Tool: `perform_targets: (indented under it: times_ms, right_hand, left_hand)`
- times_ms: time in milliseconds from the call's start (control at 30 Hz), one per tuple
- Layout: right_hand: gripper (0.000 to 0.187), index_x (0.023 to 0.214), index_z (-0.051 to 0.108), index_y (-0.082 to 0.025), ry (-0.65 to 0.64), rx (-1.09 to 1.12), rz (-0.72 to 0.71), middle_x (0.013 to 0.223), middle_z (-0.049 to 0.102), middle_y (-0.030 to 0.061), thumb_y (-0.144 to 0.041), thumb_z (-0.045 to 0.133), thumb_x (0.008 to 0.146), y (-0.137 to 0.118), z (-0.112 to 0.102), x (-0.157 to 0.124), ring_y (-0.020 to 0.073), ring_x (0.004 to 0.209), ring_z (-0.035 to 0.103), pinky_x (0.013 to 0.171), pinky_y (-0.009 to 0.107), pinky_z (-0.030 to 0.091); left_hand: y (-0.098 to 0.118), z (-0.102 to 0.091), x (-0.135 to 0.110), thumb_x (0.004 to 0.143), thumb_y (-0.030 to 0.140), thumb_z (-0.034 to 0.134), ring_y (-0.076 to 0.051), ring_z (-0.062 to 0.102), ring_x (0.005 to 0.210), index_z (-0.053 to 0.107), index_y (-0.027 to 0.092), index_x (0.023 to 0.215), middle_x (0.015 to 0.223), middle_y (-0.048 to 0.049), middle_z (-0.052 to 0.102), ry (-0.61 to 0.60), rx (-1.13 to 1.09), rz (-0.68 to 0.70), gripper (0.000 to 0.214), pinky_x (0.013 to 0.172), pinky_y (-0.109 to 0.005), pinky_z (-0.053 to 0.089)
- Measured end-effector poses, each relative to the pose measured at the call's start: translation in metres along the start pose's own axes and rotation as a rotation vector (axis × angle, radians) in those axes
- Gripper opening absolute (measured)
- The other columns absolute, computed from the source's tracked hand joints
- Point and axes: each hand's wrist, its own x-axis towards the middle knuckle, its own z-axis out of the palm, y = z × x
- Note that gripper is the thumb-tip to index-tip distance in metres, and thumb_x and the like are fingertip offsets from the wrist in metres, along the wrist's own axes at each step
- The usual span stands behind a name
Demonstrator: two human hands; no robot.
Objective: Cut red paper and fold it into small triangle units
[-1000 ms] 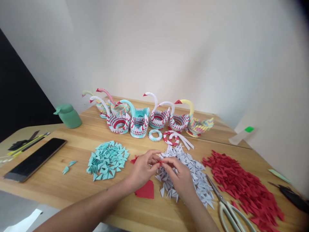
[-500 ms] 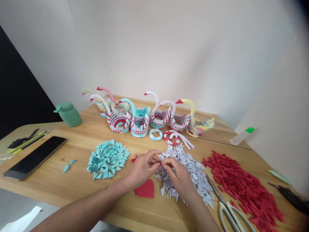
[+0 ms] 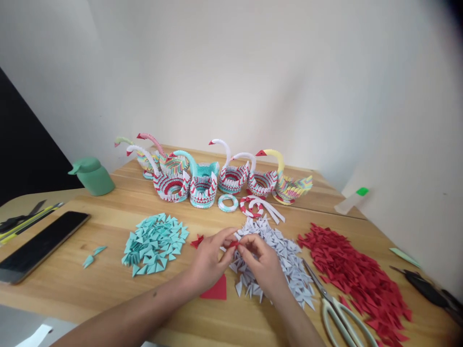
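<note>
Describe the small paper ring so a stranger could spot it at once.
On the wooden table, find the row of paper swans by the wall. Just in front of them lie two small rings. The paper ring is the left one, teal and white, while its neighbour is red and white.

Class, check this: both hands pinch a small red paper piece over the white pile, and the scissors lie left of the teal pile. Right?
Not quite. In the head view the scissors lie right of the white pile, between it and the red pile, not left of the teal pile. The rest holds.
</note>
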Motion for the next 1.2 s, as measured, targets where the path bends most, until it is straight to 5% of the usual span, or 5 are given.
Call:
perform_targets:
  times_ms: [200, 333, 467, 733, 1200]
  right_hand:
    - [0.006, 0.082, 0.060, -0.020, 0.053, 0.031, 0.016, 0.075, 0.065, 0.0007, -0.024, 0.056, 0.082, -0.001, 0.000, 0.000, 0.0161, 0.070, 0.060, 0.066, 0.025, 0.046]
    - [0.007, 0.078, 0.060, -0.019, 0.174, 0.034, 0.039, 0.071, 0.064, 0.0004, -0.026, 0.058, 0.079, 0.001, -0.001, -0.001, 0.0160, 0.065, 0.059, 0.062, 0.025, 0.045]
    - [0.007, 0.077, 0.060, -0.019, 0.235, 0.027, 0.046, 0.071, 0.064, 0.0013, -0.025, 0.058, 0.078, 0.003, 0.001, -0.001, 0.0168, 0.066, 0.059, 0.063, 0.026, 0.046]
    - [0.033, 0.112, 0.058, -0.018, 0.184, -0.060, -0.057, 0.078, 0.064, 0.0014, -0.020, 0.052, 0.079, 0.002, 0.013, -0.005, 0.0158, 0.070, 0.061, 0.068, 0.027, 0.049]
    - [0.022, 0.100, 0.061, -0.018, 0.125, 0.058, 0.024, 0.072, 0.057, 0.0001, -0.026, 0.055, 0.080, 0.003, 0.017, -0.006, 0.0158, 0.067, 0.056, 0.064, 0.026, 0.048]
  left_hand:
    - [0.001, 0.001, -0.008, 0.086, 0.017, 0.052, -0.021, 0.058, 0.109, 0.047, 0.025, 0.127, 0.120, -0.0075, 0.062, -0.031, 0.156, 0.183, 0.043, 0.094, -0.035, 0.046]
    - [0.001, 0.002, -0.004, 0.087, 0.020, 0.052, -0.019, 0.058, 0.110, 0.040, 0.021, 0.134, 0.126, -0.0098, 0.058, -0.002, -0.073, 0.006, 0.049, 0.093, -0.033, 0.047]
    - [0.001, 0.003, 0.005, 0.084, 0.020, 0.056, -0.018, 0.066, 0.089, 0.065, 0.017, 0.108, 0.102, -0.0071, 0.071, -0.098, -0.189, -0.126, 0.026, 0.081, -0.027, 0.051]
    - [0.006, -0.003, 0.007, 0.085, 0.026, 0.058, -0.018, 0.066, 0.079, 0.072, 0.020, 0.097, 0.089, -0.0038, 0.073, -0.042, -0.177, -0.091, 0.020, 0.073, -0.024, 0.047]
    - [0.009, -0.005, 0.009, 0.082, 0.025, 0.058, -0.017, 0.062, 0.068, 0.071, 0.017, 0.077, 0.075, -0.0041, 0.071, 0.013, -0.146, -0.123, 0.016, 0.066, -0.024, 0.044]
